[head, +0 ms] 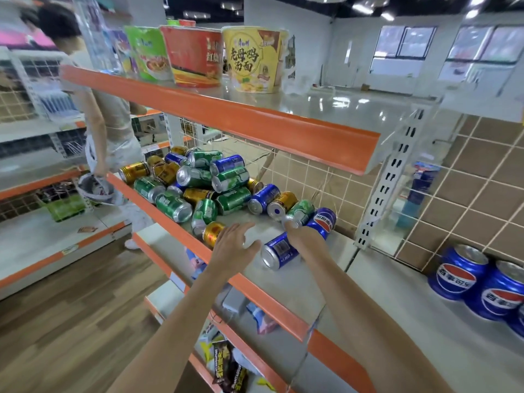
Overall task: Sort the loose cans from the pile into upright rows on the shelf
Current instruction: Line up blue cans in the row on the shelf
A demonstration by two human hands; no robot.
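Observation:
A pile of loose cans [198,182], green, blue and gold, lies on its side on the middle shelf [283,282]. My left hand [232,246] hovers open over the shelf, fingers apart, just right of a gold can [212,232]. A blue can [279,253] lies flat between my hands. My right hand [302,234] reaches into the pile's right end against a tilted blue cola can [324,221] and a green can [300,212]. Its fingers are hidden, so its grip is unclear. Upright blue cola cans [459,275] stand in a row at the right.
Instant noodle tubs [255,58] stand on the upper shelf, whose orange edge [226,114] overhangs the pile. A wire grid [306,171] backs the shelf. Snack packets [226,361] fill the lower shelves. Another person [110,131] stands at the left by a neighbouring rack.

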